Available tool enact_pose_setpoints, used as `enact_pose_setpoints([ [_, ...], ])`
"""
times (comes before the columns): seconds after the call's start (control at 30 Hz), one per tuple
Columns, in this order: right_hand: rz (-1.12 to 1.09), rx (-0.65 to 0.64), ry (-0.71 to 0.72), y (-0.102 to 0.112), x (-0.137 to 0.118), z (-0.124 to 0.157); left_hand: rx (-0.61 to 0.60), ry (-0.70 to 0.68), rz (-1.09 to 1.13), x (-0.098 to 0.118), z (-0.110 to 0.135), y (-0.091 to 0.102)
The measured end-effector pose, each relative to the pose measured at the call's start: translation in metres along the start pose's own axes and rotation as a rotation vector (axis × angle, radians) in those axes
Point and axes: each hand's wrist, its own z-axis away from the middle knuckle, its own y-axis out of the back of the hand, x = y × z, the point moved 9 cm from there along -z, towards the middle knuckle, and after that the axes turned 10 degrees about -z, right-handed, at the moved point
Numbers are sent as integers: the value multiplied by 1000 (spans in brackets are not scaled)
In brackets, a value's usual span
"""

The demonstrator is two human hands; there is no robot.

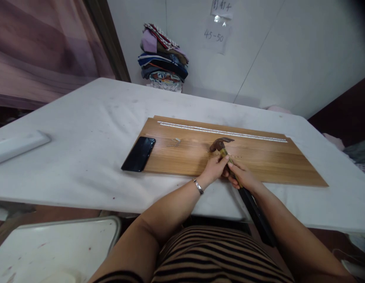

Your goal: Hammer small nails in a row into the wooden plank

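A long wooden board (pixel 259 157) lies on the white table (pixel 90 129). My right hand (pixel 244 177) is wrapped round the shaft of a claw hammer (pixel 220 144), close below its head, which rests on the board. My left hand (pixel 213 169) sits beside it with fingers closed near the hammer's shaft, pinching something too small to make out. A few loose nails (pixel 175 142) lie on the board to the left. The hammer's dark grip runs back under my right forearm.
A black phone (pixel 139 153) lies at the board's left end. A white strip (pixel 223 131) runs along the board's far edge. Folded clothes (pixel 163 59) are stacked against the wall. A white tray (pixel 17 143) sits far left; a white chair (pixel 52 247) stands below.
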Motion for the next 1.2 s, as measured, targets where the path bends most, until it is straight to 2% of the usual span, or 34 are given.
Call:
enact_pose_setpoints([
  [1.2, -6, 2, 6, 0, 2, 0, 0, -10, 5, 1, 0, 0],
])
